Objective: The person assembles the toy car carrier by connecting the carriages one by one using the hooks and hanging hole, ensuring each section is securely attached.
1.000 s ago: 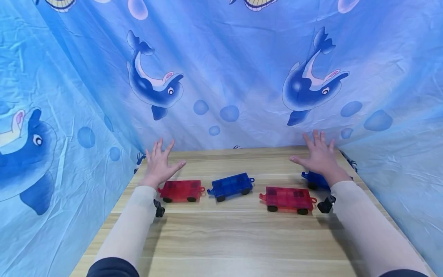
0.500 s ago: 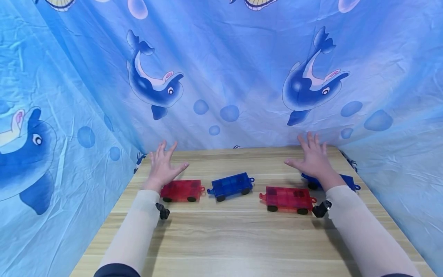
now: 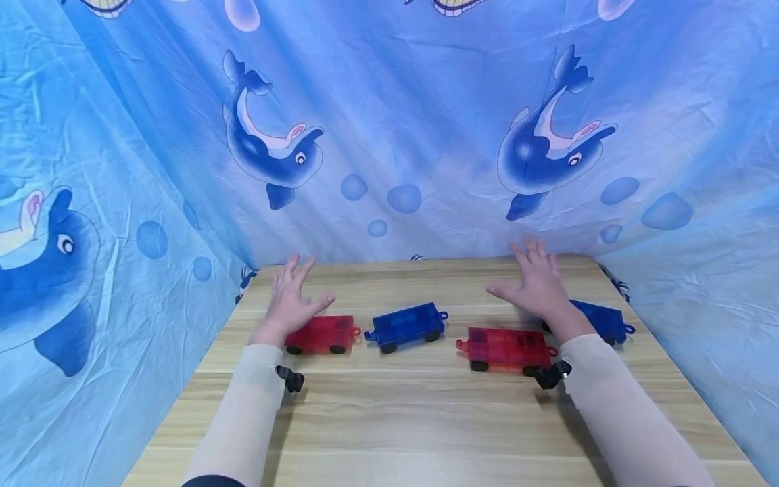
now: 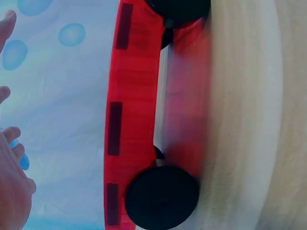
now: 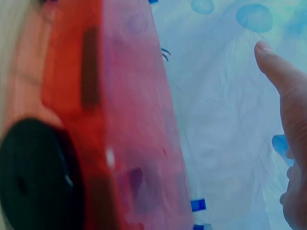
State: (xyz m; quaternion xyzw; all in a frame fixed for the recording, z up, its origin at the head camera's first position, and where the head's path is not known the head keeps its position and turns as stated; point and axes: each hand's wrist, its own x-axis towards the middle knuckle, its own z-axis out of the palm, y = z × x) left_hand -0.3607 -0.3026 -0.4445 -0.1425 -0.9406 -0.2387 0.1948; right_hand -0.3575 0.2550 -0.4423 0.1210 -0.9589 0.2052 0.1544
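Observation:
My left hand [image 3: 290, 302] is held with fingers spread over the back left of the table, partly hiding the left end of a red translucent toy train car [image 3: 325, 334]. In the left wrist view that red car's side [image 4: 132, 96] and black wheels loom close, with the fingers off to one side. My right hand [image 3: 537, 287], fingers also spread, is nearest a blue toy train car [image 3: 602, 320], whose left part the hand and wrist cover. A second red car [image 3: 508, 347] lies by the right wrist camera. Between the two red cars sits another blue car [image 3: 406, 326]. Neither hand holds anything.
All the cars stand on a wooden table [image 3: 389, 419], with small hooks and loops at their ends, apart from one another. A blue dolphin-print curtain [image 3: 389, 135] hangs behind and along both sides. Black wrist cameras [image 3: 552, 374] stick out inward from the sleeves.
Both hands have drifted inward and slightly toward the body, fingers still spread. More of the right blue car shows now, while the left red car's end became more covered. The cars stayed in place.

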